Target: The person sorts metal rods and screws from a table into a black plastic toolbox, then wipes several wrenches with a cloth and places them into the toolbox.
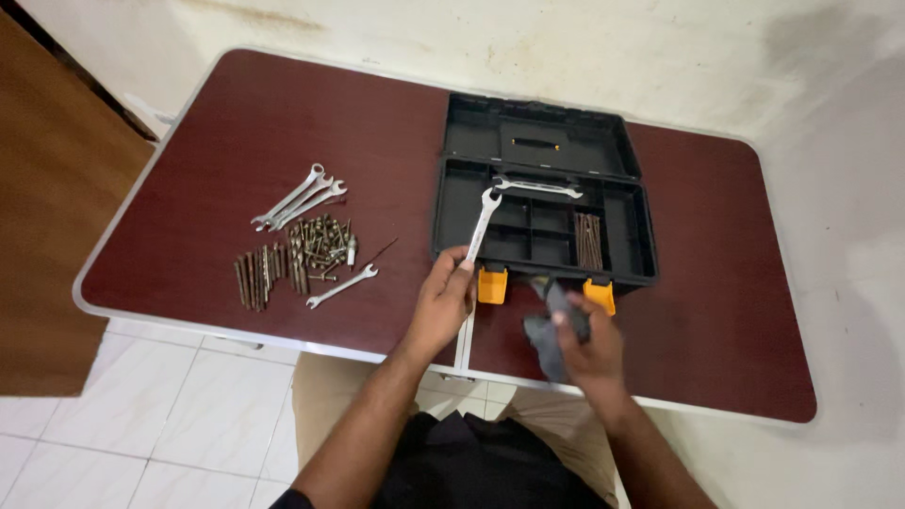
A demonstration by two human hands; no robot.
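Note:
My left hand [443, 300] grips a silver combination wrench [484, 221] by its lower end, its open jaw raised over the front left of the open black toolbox [443, 203]. My right hand [584, 341] is shut on a dark grey cloth [549, 332] just in front of the toolbox's orange latches [491, 284]. Another silver wrench [537, 187] lies inside the box along its back compartment. A bundle of thin dark rods [588, 239] sits in the box's right compartment.
On the dark red folding table [236, 123], to the left, lie three wrenches [300, 198], one small wrench [341, 286], and a pile of several drill bits and screws [292, 256]. White tiled floor lies below; a wooden panel stands at the left.

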